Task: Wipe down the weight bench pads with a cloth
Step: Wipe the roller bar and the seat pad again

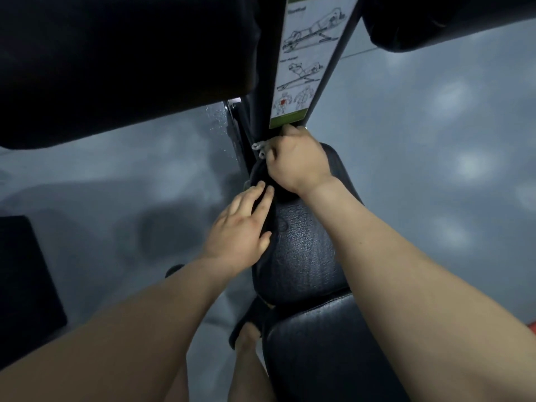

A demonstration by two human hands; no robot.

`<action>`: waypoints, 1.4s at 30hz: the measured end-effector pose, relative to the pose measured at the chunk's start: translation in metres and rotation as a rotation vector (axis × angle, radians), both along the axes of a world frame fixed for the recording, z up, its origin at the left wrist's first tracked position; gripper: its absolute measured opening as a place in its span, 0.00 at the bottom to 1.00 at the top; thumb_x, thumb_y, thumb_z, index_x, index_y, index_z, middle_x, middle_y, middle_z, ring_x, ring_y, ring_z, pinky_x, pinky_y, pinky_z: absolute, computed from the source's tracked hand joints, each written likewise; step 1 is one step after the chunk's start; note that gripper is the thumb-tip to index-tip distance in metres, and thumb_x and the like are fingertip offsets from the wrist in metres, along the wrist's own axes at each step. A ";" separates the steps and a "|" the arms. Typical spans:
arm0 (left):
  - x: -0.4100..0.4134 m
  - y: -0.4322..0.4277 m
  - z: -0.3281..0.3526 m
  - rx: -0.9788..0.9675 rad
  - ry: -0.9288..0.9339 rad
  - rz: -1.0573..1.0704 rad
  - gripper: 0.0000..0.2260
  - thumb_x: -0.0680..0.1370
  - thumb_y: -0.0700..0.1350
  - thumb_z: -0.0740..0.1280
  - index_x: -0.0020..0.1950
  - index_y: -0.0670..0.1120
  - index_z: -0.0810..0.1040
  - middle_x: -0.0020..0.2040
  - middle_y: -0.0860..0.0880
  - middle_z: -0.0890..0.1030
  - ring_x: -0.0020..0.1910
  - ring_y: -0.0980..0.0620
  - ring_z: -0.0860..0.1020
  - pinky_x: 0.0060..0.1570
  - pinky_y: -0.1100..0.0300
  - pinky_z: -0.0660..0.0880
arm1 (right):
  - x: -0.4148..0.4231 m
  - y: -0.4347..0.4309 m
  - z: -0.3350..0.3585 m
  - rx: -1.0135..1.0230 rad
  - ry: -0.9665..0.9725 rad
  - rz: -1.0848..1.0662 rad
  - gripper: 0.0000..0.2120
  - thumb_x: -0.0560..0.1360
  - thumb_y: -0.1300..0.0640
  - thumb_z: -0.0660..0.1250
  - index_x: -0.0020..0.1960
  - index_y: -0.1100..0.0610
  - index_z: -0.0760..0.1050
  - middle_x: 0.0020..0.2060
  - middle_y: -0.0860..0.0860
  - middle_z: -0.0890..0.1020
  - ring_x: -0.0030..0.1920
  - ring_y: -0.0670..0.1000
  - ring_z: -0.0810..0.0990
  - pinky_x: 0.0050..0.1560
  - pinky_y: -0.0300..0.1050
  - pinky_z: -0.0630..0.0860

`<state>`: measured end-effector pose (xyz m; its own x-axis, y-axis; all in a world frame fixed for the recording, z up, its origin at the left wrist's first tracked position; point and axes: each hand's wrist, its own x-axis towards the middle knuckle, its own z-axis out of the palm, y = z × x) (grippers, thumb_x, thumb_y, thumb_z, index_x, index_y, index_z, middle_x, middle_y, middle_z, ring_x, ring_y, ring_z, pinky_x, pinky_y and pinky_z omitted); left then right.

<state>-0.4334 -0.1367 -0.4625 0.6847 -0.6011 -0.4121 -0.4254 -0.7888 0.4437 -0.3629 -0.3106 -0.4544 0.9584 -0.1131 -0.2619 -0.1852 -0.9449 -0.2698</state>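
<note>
**Both hands at the far end of the seat pad**

The black textured vinyl seat pad (pixel 298 250) runs away from the person down the middle of the view. A second black vinyl pad (pixel 333 349) butts against its near end. The right hand (pixel 295 163) sits at the seat pad's far end with its fingers curled under. It is just beside a small silvery metal fitting (pixel 259 149) on the dark frame. It appears to grip a dark cloth (pixel 262 181), though the cloth is close to the pad's own colour and its outline is hard to trace. The left hand (pixel 240 227) lies flat on the pad's far left edge, fingers straight and close together, with the tips on that same dark fold.

The step in hand seems to be wiping this far corner. To do it well, the flat left hand should pin or steady while the right draws the cloth in overlapping passes. The passes should follow the rounded edge and reach into the seam by the fitting, where grime tends to gather. The likely hitch is snagging the cloth on that fitting. The near pad probably remains to be wiped. A white illustrated instruction sticker (pixel 307 62) runs up the frame post beyond, and grey floor (pixel 420 169) lies on both sides.
</note>
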 end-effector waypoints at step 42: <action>0.004 -0.009 -0.003 0.233 -0.052 -0.134 0.43 0.80 0.58 0.62 0.82 0.45 0.36 0.83 0.47 0.42 0.80 0.47 0.48 0.80 0.50 0.49 | -0.007 -0.017 -0.002 0.020 -0.061 -0.099 0.16 0.77 0.58 0.57 0.54 0.59 0.83 0.52 0.58 0.82 0.56 0.63 0.74 0.60 0.49 0.69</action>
<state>-0.4294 -0.1460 -0.4660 0.6290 -0.5812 -0.5163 -0.5505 -0.8020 0.2321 -0.3697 -0.3274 -0.4567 0.9570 -0.2037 -0.2067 -0.2604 -0.9171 -0.3018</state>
